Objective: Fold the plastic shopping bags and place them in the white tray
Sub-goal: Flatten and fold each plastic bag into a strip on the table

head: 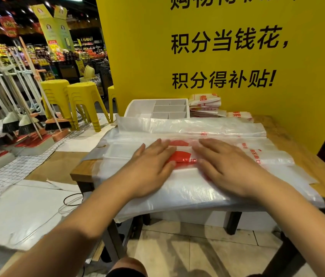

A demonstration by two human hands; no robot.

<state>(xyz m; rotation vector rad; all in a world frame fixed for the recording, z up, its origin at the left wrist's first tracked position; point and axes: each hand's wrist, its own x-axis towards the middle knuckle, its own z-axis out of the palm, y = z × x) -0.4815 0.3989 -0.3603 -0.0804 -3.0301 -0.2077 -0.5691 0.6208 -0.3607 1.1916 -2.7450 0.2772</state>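
Fingers (157,145) straight, left hand (149,170), right hand (227,170) pressing one plastic bag (183,155), one white tray (137,108)

I am looking over a wooden table (289,134). A yellow board (141,56) is rising behind it, yellow stools (85,96) and brooms (25,124) are standing to its left, and pale floor tiles (177,246) are showing beneath it.
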